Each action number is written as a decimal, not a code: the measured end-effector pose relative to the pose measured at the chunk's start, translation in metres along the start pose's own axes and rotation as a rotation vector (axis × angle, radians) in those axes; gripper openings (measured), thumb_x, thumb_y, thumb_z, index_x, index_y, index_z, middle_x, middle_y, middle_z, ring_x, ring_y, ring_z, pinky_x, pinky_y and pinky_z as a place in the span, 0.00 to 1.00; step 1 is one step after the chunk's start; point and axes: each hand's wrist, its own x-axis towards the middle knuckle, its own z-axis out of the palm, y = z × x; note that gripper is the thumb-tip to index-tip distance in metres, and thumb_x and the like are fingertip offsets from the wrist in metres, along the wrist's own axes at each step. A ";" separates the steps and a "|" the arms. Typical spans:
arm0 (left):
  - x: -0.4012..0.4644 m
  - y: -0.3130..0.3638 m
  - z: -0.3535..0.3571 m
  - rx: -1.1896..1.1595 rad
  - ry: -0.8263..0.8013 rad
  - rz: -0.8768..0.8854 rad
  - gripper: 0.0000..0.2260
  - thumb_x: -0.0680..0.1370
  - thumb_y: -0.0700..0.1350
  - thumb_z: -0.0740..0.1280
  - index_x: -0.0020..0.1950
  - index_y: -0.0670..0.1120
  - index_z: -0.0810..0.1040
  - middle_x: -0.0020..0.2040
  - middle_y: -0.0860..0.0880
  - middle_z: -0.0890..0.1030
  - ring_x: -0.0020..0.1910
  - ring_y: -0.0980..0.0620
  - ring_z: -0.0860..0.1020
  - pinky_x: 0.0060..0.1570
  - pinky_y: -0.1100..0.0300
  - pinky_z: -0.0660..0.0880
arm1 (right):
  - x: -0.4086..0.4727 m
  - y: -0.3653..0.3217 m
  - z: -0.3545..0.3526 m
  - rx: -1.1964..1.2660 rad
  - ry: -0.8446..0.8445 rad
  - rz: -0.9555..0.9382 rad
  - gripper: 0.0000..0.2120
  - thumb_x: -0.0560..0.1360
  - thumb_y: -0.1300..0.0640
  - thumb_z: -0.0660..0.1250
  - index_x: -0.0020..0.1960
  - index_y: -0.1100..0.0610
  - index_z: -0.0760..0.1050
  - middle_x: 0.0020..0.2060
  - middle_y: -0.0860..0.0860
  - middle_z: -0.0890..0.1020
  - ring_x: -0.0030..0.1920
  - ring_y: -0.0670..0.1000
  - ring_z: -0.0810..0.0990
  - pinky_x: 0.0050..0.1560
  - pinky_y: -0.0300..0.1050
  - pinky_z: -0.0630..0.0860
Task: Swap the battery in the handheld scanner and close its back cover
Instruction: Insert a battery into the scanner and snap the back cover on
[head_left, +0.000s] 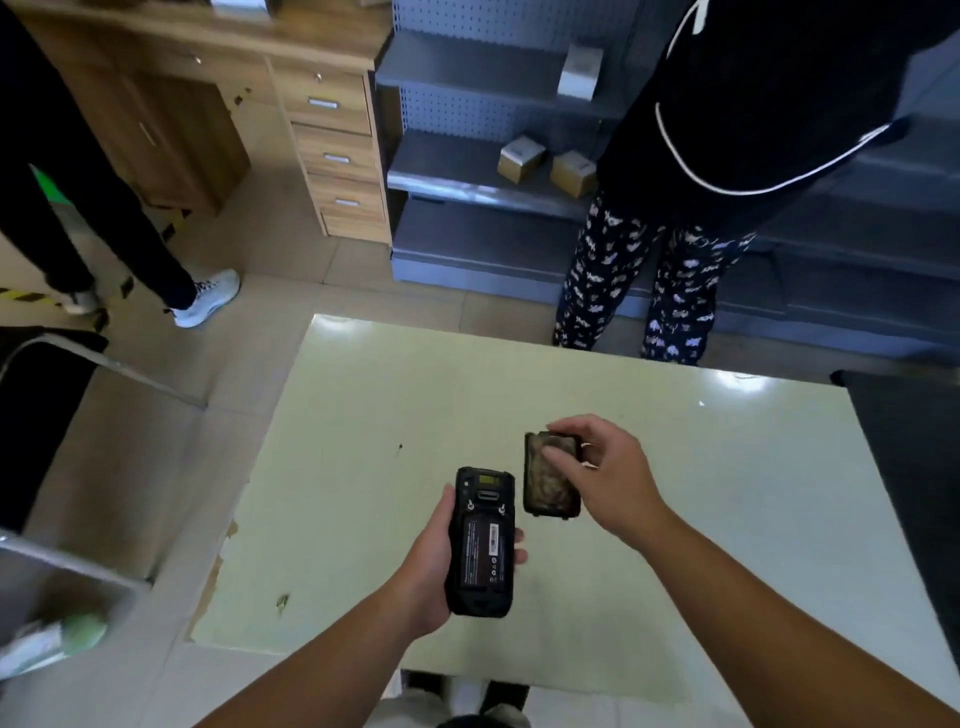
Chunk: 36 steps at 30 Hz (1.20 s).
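Black scanner (483, 540) gripped back-up in left hand (426, 582) over pale table (363, 415), labelled battery (480, 553) exposed, print too small to read, scuffed back cover (550, 480) pinched in right hand (608, 478) alongside.

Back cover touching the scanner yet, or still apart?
Apart. The head view shows the back cover pinched in the right hand, with a strip of pale table visible between it and the scanner in the left hand.
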 end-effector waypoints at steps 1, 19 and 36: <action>-0.005 0.004 0.009 -0.002 -0.019 0.010 0.37 0.81 0.69 0.49 0.63 0.43 0.84 0.61 0.35 0.83 0.57 0.37 0.81 0.60 0.47 0.76 | -0.003 -0.018 -0.005 0.053 -0.026 -0.052 0.10 0.75 0.63 0.76 0.53 0.53 0.83 0.49 0.45 0.86 0.50 0.46 0.85 0.52 0.42 0.83; -0.030 0.027 0.076 -0.085 -0.126 0.067 0.34 0.81 0.69 0.51 0.48 0.47 0.90 0.50 0.42 0.88 0.45 0.45 0.88 0.50 0.50 0.80 | -0.053 -0.047 -0.010 0.206 -0.141 -0.196 0.11 0.76 0.65 0.75 0.55 0.55 0.81 0.48 0.49 0.87 0.52 0.50 0.86 0.54 0.49 0.84; -0.039 0.023 0.082 0.032 -0.180 0.131 0.32 0.79 0.70 0.54 0.65 0.49 0.83 0.58 0.42 0.83 0.54 0.45 0.82 0.52 0.51 0.80 | -0.059 -0.030 -0.025 -0.111 -0.069 -0.334 0.12 0.76 0.54 0.75 0.56 0.43 0.80 0.55 0.41 0.77 0.61 0.45 0.74 0.60 0.36 0.71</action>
